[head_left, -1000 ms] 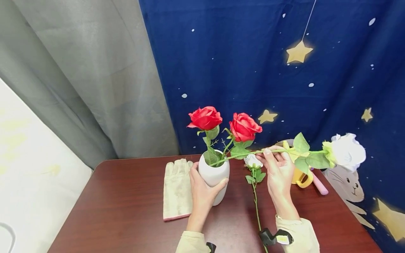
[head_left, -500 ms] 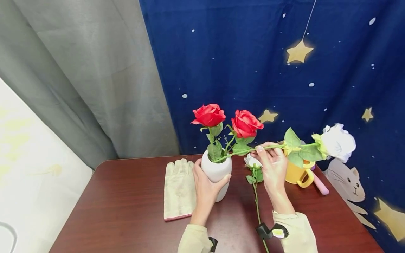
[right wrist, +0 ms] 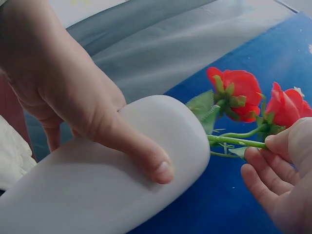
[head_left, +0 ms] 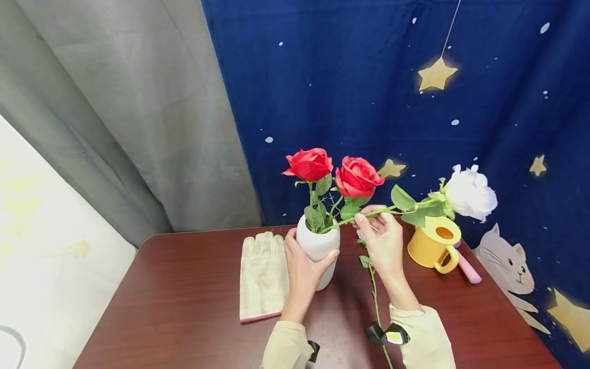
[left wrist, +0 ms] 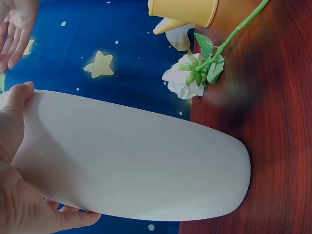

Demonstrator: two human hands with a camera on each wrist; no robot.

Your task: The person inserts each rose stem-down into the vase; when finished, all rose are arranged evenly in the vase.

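Note:
My left hand [head_left: 306, 269] grips a white vase [head_left: 318, 245] round its upper body, thumb on the near side. Two red roses [head_left: 310, 165] stand in the vase, leaves at its mouth. With thumb and fingertips my right hand [head_left: 383, 241] pinches the green stem of a white rose [head_left: 471, 193]. That stem slants right and up, its lower end in the vase mouth. In the right wrist view the pinched stem [right wrist: 239, 142] runs from the vase rim to my fingers. A second white rose [left wrist: 187, 77] lies on the table, its bloom mostly hidden behind my right hand in the head view.
A beige work glove [head_left: 262, 277] lies left of the vase. To the right stand a yellow watering can [head_left: 433, 243] and a pink-handled thing [head_left: 469, 269]. Behind the brown table [head_left: 184, 292] hang a grey curtain [head_left: 152, 102] and a blue star-patterned one [head_left: 350, 77].
The held white rose has swung left and upward with my right hand, its stem steeper. The vase and left hand have shifted slightly right and up. More of the yellow watering can shows.

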